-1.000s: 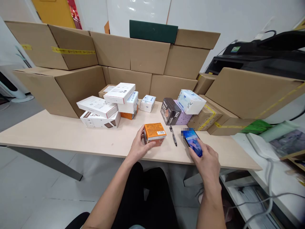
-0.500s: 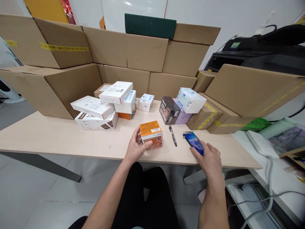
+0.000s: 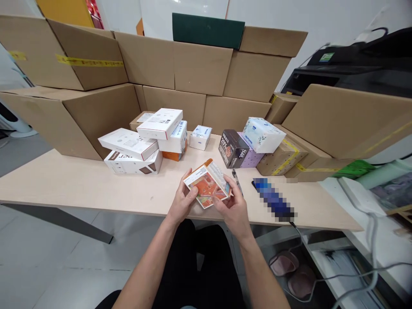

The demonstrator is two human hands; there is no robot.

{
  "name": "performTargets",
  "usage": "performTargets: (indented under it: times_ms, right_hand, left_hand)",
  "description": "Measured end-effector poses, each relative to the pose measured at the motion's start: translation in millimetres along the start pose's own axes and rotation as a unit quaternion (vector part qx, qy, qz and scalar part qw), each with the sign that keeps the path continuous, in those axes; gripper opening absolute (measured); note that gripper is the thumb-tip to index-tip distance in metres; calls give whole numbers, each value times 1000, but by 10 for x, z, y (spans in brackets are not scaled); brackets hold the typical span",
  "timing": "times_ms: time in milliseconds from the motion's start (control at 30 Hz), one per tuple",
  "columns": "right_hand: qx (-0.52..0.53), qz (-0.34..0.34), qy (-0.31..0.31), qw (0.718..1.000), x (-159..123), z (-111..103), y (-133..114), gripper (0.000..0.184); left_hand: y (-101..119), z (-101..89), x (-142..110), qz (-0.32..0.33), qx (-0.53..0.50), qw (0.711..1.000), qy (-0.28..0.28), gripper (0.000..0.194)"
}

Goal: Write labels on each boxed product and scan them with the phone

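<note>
Between my two hands is an orange and white box (image 3: 206, 185), tilted above the front of the table. My left hand (image 3: 180, 198) grips its left side, thumb on the printed face. At the box's right edge, my right hand (image 3: 234, 210) holds on with thumb and fingers. A pen (image 3: 237, 179) lies just beyond my right hand, partly hidden by it. Farther right rests a phone (image 3: 273, 201), its screen blurred out, with a cable running from its near end.
White boxes (image 3: 131, 161) are stacked at the left of the table (image 3: 80, 189). A small tissue pack (image 3: 200, 138) stands at the back. To the right are a dark brown box (image 3: 233, 150), a purple box (image 3: 252, 156) and a larger tissue pack (image 3: 262, 135). Cardboard boxes (image 3: 202, 66) wall the back.
My right hand has let go of the phone, moved left and taken hold of the orange and white box. The box is now lifted and tilted, its printed side turned up.
</note>
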State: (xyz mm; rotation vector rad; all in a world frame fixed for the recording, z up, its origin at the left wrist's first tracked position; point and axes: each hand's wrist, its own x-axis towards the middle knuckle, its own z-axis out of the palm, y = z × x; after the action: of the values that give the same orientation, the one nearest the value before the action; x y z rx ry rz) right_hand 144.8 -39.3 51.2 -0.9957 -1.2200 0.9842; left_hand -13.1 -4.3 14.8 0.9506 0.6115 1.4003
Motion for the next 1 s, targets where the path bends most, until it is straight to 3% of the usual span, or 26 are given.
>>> performTargets:
  times_ms: [100, 167, 233, 300, 400, 567, 667, 733, 800, 867, 933, 1000]
  right_hand:
    - [-82, -117, 161, 977, 157, -314, -192, 67]
    - [-139, -221, 292, 920, 372, -690, -353, 71]
    - [-206, -292, 370, 857, 659, -1110, -503, 77]
    - [-317, -269, 436, 798, 973, -1486, -613, 82]
    - [-470, -162, 425, 756, 1404, -1863, -672, 82]
    - [-540, -86, 338, 766, 1752, -2054, -661, 85]
    - [-534, -138, 377, 744, 1665, -1886, -712, 81]
    - [-501, -220, 398, 736, 1546, -1574, -720, 65]
    - [-474, -264, 295, 787, 1464, -1109, -656, 42]
    - [-488, -247, 133, 827, 1489, -570, -505, 38]
    - [-527, -233, 24, 817, 1645, -58, -292, 44]
    - [-573, -196, -43, 795, 1905, 359, -61, 57]
  left_hand:
    - [25, 6, 6, -22, 0, 1000, 6, 81]
    - [27, 14, 23, -35, 5, 999, 41, 73]
    - [10, 19, 43, -35, 19, 997, 68, 67]
    - [-21, 17, 56, -26, 43, 996, 72, 63]
    - [-65, 1, 57, -13, 75, 995, 63, 62]
    - [-70, 6, 35, -11, 80, 995, 63, 61]
    - [-42, 40, 29, -10, 86, 994, 70, 60]
    - [-23, 61, 28, -14, 91, 993, 73, 59]
    - [-12, 74, 27, -16, 91, 993, 77, 59]
    - [-8, 79, 22, -12, 89, 992, 84, 59]
    - [-10, 79, 14, -6, 85, 992, 89, 57]
    - [-12, 77, 6, -5, 78, 993, 91, 56]
